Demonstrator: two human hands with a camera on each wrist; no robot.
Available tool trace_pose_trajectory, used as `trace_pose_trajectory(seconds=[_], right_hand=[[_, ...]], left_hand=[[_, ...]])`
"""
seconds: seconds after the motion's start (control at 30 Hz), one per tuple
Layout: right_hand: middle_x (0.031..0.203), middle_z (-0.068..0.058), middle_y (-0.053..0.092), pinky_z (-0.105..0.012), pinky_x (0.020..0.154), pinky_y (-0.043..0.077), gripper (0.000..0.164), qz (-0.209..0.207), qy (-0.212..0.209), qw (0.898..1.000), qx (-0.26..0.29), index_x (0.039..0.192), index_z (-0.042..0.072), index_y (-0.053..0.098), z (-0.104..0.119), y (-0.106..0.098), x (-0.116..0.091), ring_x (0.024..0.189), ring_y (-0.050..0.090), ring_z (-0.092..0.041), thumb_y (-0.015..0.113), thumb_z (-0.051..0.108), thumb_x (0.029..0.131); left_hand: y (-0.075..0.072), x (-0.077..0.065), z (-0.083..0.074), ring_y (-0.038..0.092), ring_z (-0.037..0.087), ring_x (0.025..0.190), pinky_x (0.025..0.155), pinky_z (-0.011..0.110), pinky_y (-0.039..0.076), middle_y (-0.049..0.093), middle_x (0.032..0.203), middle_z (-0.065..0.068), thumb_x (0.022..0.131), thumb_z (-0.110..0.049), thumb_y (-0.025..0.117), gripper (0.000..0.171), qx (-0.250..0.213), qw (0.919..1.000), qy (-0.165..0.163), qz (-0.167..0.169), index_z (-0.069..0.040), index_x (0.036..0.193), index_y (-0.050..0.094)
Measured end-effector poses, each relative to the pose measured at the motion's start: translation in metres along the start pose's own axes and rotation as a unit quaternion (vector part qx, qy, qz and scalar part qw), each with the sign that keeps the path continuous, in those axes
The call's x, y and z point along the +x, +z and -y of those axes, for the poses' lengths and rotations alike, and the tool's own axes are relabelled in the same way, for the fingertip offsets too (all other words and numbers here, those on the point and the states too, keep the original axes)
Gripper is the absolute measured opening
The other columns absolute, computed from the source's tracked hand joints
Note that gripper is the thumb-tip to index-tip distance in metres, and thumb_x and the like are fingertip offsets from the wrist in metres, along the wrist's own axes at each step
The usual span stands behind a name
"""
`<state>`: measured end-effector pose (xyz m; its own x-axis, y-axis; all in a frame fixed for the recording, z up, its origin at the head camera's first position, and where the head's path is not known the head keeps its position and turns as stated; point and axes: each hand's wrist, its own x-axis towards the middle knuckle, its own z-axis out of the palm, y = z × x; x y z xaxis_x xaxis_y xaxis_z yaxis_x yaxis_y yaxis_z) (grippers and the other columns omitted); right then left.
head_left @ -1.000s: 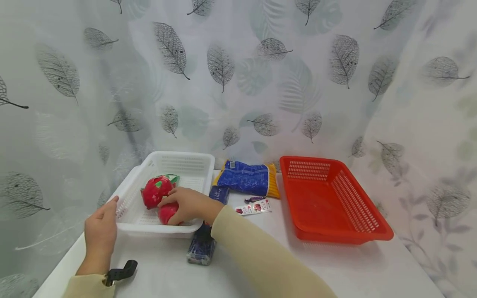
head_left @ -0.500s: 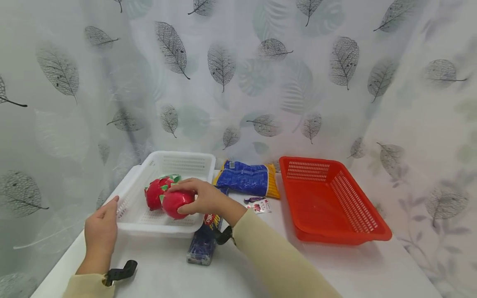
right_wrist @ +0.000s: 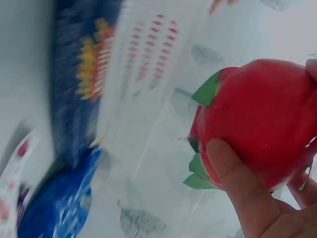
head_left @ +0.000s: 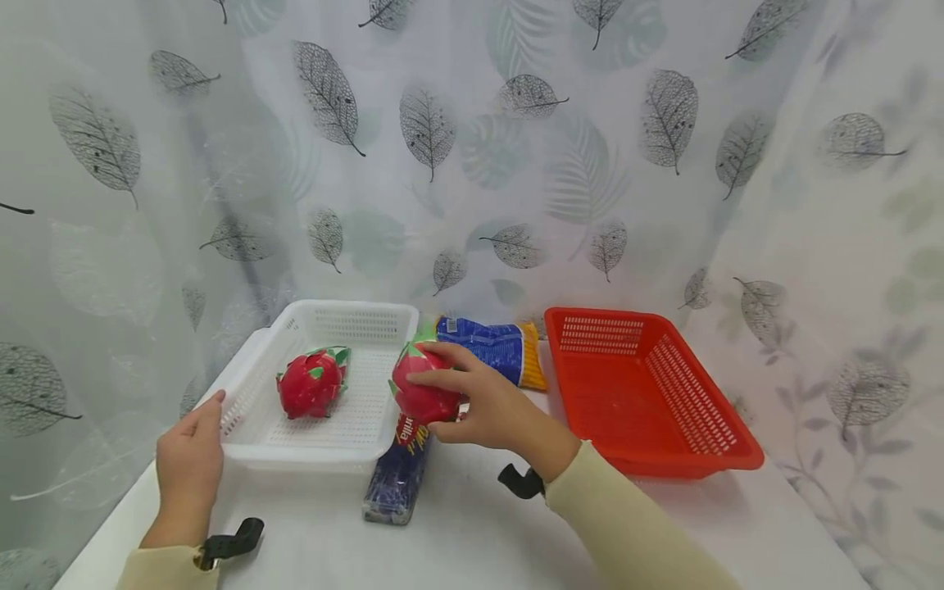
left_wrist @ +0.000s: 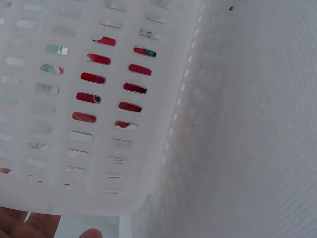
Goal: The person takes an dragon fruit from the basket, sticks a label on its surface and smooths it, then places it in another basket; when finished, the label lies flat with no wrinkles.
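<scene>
1. the right hand (head_left: 487, 406) is clamped round a red dragon fruit (head_left: 424, 393) with green leaf tips, fingers over its upper side and the thumb lower down.
2. this held fruit is at the right edge of the white basket (head_left: 310, 453) in the head view, in front of a dark blue pack (head_left: 396, 483) and just left of a blue-and-yellow bag (head_left: 490, 348).
3. the left hand (head_left: 190, 463) grips the white basket at its left front corner, with the rim between thumb and fingers; the two hands are well apart.
4. a second dragon fruit (head_left: 311, 385) lies inside the white basket, towards its left side, and its red skin shows through the wall slots in the left wrist view.
5. the dark blue pack lies lengthwise along the white basket's right side, on a white table (head_left: 472, 533).
6. a white strip packet (right_wrist: 11, 181) with red pictures lies near the bag in the right wrist view.
7. a red basket (head_left: 619, 401) stands on the right of the table.
8. a leaf-printed curtain (head_left: 472, 180) hangs behind everything.
</scene>
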<state>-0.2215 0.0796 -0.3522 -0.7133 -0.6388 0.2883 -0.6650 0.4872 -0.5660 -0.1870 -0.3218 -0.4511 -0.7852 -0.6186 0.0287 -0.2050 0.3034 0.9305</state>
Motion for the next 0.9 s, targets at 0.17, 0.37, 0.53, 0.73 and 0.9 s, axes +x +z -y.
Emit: trace_pose_trajectory(seconds=[0.17, 0.37, 0.53, 0.73, 0.9], right_hand=[[0.169, 0.014, 0.034, -0.035, 0.094, 0.064, 0.069, 0.018, -0.009, 0.998, -0.057, 0.144, 0.041, 0.066, -0.012, -0.009, -0.033, 0.149, 0.046, -0.022, 0.091, 0.020, 0.083], [0.169, 0.012, 0.035, -0.036, 0.092, 0.065, 0.078, 0.048, 0.003, 0.996, -0.075, 0.144, 0.046, 0.062, -0.021, -0.013, -0.062, 0.149, 0.045, -0.023, 0.095, 0.020, 0.078], [0.169, 0.015, 0.033, -0.037, 0.090, 0.065, 0.080, 0.092, 0.036, 0.991, -0.086, 0.146, 0.052, 0.059, -0.028, -0.016, -0.079, 0.147, 0.046, -0.021, 0.094, 0.024, 0.079], [0.169, 0.013, 0.034, -0.038, 0.088, 0.066, 0.080, 0.129, 0.058, 0.985, -0.098, 0.147, 0.053, 0.057, -0.035, -0.016, -0.096, 0.148, 0.046, -0.024, 0.093, 0.027, 0.081], [0.170, 0.011, 0.034, -0.037, 0.087, 0.066, 0.081, 0.170, 0.076, 0.977, -0.104, 0.147, 0.058, 0.053, -0.042, -0.012, -0.104, 0.149, 0.045, -0.026, 0.092, 0.027, 0.082]], left_hand=[[-0.001, 0.002, -0.001, 0.029, 0.026, 0.163, 0.132, 0.055, 0.025, 0.040, 0.168, 0.002, 0.109, -0.060, 0.031, 0.063, 0.005, 1.0000, -0.002, -0.001, -0.024, 0.157, 0.051], [0.000, 0.002, 0.001, 0.029, 0.024, 0.162, 0.132, 0.052, 0.024, 0.041, 0.167, 0.001, 0.109, -0.058, 0.032, 0.062, 0.002, 1.0000, 0.004, -0.008, -0.024, 0.156, 0.052], [0.002, 0.001, 0.001, 0.030, 0.023, 0.162, 0.132, 0.052, 0.025, 0.042, 0.167, 0.000, 0.109, -0.059, 0.033, 0.062, -0.002, 1.0000, -0.006, -0.006, -0.024, 0.156, 0.052], [0.002, 0.001, -0.002, 0.030, 0.023, 0.162, 0.132, 0.053, 0.026, 0.042, 0.167, -0.001, 0.109, -0.060, 0.033, 0.063, -0.001, 1.0000, -0.003, -0.003, -0.024, 0.157, 0.052], [0.001, 0.001, 0.000, 0.030, 0.021, 0.162, 0.132, 0.051, 0.026, 0.044, 0.165, -0.002, 0.109, -0.058, 0.034, 0.061, -0.001, 1.0000, -0.005, -0.008, -0.023, 0.156, 0.053]])
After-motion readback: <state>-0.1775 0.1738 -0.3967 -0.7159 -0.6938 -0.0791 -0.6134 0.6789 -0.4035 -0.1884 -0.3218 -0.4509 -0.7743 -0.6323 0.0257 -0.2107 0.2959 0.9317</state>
